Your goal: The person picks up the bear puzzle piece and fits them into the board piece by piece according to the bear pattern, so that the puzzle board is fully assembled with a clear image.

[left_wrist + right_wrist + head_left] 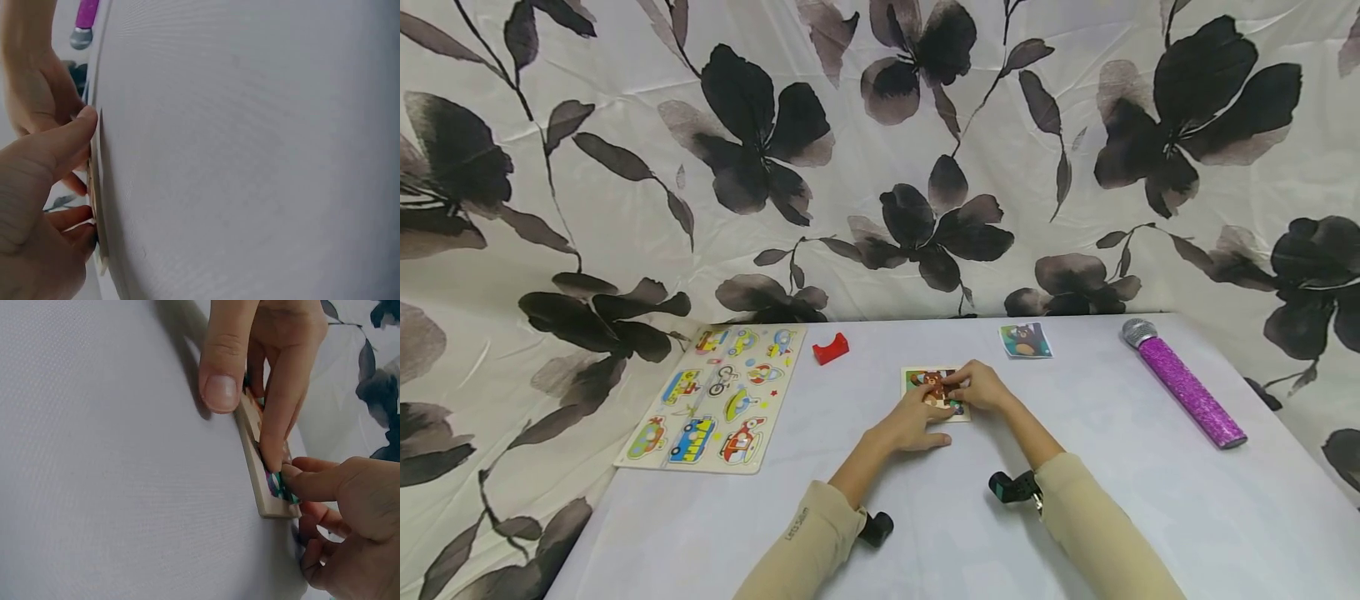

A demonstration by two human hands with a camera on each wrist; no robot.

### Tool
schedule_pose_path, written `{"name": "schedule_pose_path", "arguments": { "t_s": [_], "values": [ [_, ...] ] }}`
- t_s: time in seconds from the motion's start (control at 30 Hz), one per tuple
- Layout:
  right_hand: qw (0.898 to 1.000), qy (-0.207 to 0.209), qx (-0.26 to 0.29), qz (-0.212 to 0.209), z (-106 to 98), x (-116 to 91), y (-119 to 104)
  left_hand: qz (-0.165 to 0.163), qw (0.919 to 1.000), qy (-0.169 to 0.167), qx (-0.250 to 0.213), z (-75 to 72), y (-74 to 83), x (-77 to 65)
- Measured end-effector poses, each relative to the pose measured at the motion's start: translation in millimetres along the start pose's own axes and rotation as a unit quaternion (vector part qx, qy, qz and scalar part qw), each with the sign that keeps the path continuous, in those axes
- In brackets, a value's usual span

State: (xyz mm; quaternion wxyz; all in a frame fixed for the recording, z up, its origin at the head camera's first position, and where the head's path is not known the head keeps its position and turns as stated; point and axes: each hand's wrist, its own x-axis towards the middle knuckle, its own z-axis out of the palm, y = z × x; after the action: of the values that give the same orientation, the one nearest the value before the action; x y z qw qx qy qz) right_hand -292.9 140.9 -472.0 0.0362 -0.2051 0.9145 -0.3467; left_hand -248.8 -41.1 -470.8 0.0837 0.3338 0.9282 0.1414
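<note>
In the head view a small wooden bear picture puzzle lies on the white table, partly covered by both hands. My left hand presses its outstretched fingertips on the picture; its thumb stays off the board, over the cloth. From the other side my right hand bends its fingers over the board. In the right wrist view, the right hand pinches a green and purple puzzle piece at the end of the board, beside a left fingertip. The left wrist view shows the board edge-on under the fingers.
A wooden vehicle puzzle board lies to the left, with a red curved block beside it. Behind the hands is a small picture card. A glittery purple microphone lies on the right. A floral curtain borders the table's back.
</note>
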Motion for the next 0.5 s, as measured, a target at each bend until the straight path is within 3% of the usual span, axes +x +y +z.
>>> {"name": "schedule_pose_path", "arguments": {
  "t_s": [0.27,0.5],
  "values": [
    [1.000,-0.019,-0.006,-0.024,-2.4,1.4,-1.1,-0.022,0.9996,-0.007,-0.018,0.1,2.8,-0.6],
    [0.999,-0.018,-0.026,-0.035,-2.4,1.5,-0.9,-0.017,0.9996,-0.002,-0.023,1.5,1.0,-0.6]
  ]
}}
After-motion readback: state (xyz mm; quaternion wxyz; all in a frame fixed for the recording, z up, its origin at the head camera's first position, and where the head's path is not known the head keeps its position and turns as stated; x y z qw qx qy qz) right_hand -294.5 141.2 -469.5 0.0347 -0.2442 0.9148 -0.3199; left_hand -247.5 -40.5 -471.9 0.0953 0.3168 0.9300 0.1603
